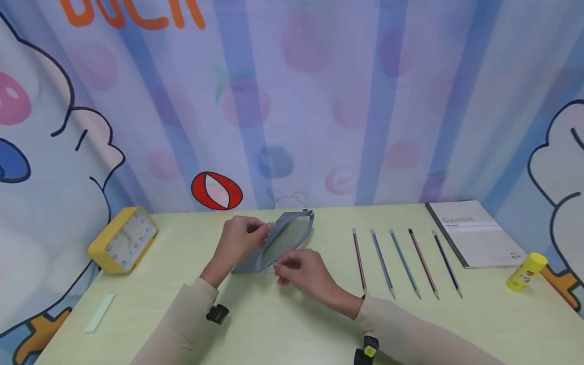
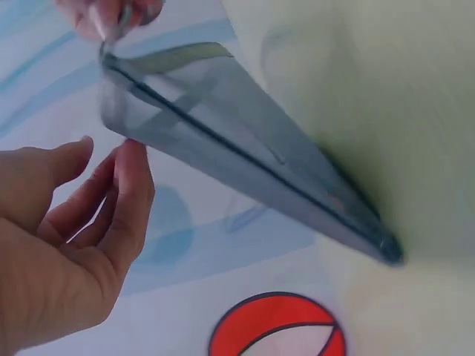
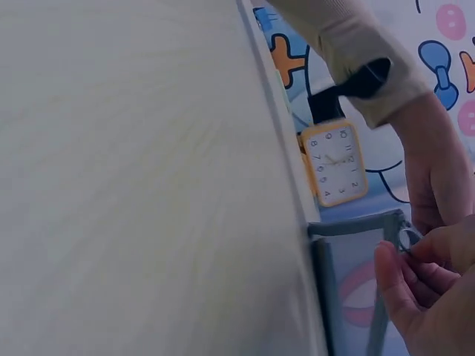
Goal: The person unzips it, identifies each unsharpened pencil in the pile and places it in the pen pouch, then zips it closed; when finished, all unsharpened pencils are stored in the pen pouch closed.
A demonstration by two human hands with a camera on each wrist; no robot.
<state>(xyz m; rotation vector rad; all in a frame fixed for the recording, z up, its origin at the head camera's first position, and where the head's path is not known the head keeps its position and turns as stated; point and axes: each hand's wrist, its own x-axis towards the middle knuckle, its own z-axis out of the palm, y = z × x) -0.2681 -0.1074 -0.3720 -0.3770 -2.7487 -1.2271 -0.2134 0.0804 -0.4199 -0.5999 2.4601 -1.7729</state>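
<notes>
A grey mesh zip pouch (image 1: pixel 287 238) stands tilted above the table, its mouth gaping. My left hand (image 1: pixel 239 243) is at its left side. In the left wrist view, the left hand (image 2: pixel 82 245) has loosely bent fingers meeting the pouch's edge (image 2: pixel 178 152), the thumb apart from them. My right hand (image 1: pixel 305 274) is at the pouch's near corner. It pinches a ring-shaped zipper pull (image 3: pixel 407 239) between thumb and finger in the right wrist view. Only the right fingertips (image 2: pixel 111 15) show in the left wrist view.
Several pencils (image 1: pixel 382 263) lie in a row right of the hands. Beyond them are a notebook (image 1: pixel 479 238) and a yellow glue stick (image 1: pixel 526 272). On the left stand a yellow clock (image 1: pixel 123 241) and a pale green strip (image 1: pixel 99 313). A printed curtain (image 1: pixel 319 101) hangs behind.
</notes>
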